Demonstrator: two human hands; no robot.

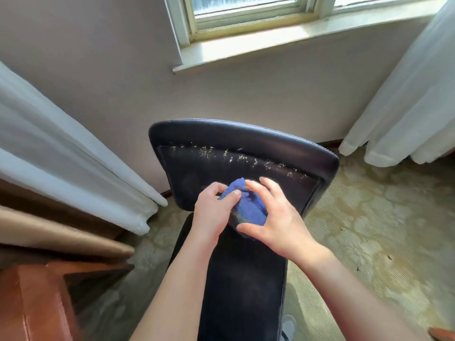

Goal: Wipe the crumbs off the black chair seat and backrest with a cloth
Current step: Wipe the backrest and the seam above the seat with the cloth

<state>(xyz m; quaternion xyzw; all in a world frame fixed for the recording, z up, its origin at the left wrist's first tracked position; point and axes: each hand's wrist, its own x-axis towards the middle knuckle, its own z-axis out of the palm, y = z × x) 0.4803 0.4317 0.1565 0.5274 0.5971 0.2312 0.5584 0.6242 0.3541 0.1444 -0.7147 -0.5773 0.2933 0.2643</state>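
Observation:
A black chair stands below me, its backrest (192,178) toward the wall and its seat (246,279) running down to the frame's bottom edge. Pale yellow crumbs (231,155) lie in a band along the top of the backrest panel. A bunched blue cloth (248,207) sits where backrest and seat meet. My left hand (211,210) grips its left side, thumb on top. My right hand (273,217) cups it from the right, with fingers spread over it and thumb underneath. The seat looks dark with no crumbs visible.
White curtains hang at left (61,148) and right (406,107). A window sill (270,43) juts from the wall behind the chair. Brown wooden furniture (37,303) stands at lower left. Patterned carpet (369,230) surrounds the chair.

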